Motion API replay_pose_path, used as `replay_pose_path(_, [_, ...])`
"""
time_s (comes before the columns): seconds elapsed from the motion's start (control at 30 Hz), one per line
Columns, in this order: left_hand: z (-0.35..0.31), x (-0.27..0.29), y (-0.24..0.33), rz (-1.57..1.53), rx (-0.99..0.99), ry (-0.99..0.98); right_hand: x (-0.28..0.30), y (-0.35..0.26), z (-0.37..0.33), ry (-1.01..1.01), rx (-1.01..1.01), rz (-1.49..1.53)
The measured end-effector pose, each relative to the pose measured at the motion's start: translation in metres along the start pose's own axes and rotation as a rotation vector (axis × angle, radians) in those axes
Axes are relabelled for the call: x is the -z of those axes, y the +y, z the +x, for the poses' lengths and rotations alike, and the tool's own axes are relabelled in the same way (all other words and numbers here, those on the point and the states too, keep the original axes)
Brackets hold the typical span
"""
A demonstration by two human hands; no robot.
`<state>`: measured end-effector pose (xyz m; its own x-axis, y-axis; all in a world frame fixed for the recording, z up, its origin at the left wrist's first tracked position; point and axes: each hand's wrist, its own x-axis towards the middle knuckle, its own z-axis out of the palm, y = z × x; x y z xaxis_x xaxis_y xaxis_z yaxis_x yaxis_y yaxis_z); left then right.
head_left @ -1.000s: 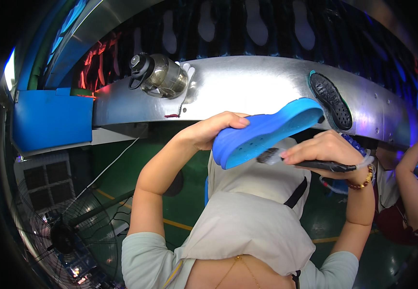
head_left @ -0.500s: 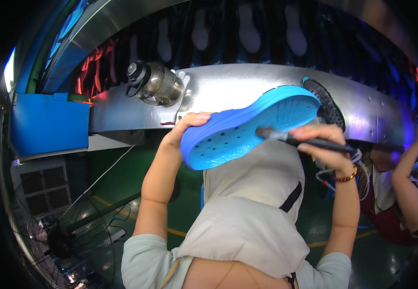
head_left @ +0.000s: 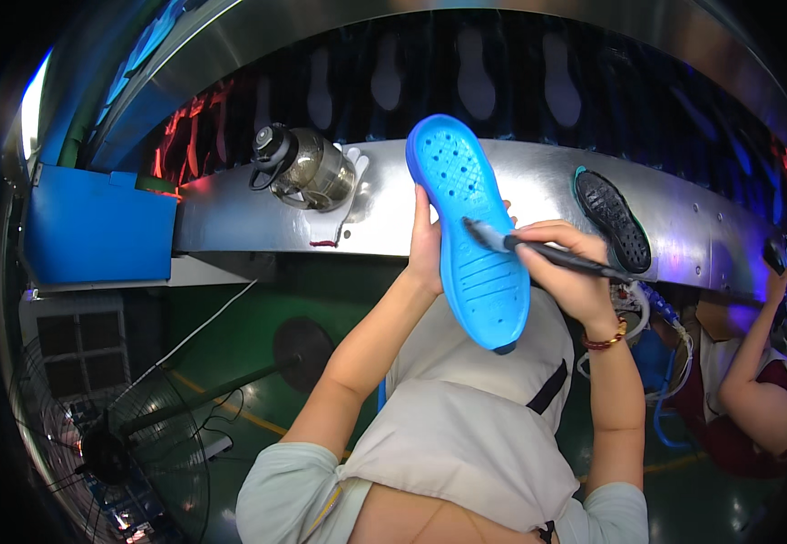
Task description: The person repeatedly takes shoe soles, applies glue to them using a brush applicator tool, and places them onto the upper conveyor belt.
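My left hand [head_left: 426,243] grips a bright blue shoe sole [head_left: 472,227] from behind and holds it upright, tread side toward me, toe end up. My right hand [head_left: 567,272] is closed around a dark-handled brush [head_left: 538,252]. The brush's tip touches the middle of the sole. Both hands are raised in front of a curved shiny metal ledge [head_left: 230,218]. A pale apron [head_left: 466,426] covers my lap below the arms.
A metal flask with a black lid [head_left: 307,165] stands on the ledge at left. A black shoe sole [head_left: 613,218] lies on the ledge at right. A blue bin [head_left: 94,238] hangs at the left. A floor fan [head_left: 112,435] stands lower left. Another person's arm [head_left: 761,363] works at far right.
My left hand has turned the blue sole from lying nearly level to standing upright. The right hand's brush has moved from the sole's edge onto its middle.
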<state>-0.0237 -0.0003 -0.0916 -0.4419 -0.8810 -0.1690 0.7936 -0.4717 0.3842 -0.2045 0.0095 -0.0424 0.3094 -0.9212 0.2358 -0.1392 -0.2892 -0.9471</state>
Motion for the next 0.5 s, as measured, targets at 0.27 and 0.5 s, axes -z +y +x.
replay_pose_path(0.27, [-0.008, -0.011, 0.020, 0.032, -0.184, 0.065, 0.004, -0.037, -0.009, -0.347, 0.322, -0.052])
replay_pose_path(0.5, [-0.004, -0.030, 0.029, 0.075, -0.284, 0.026, 0.000, -0.043, -0.013, -0.414, 0.341, 0.024])
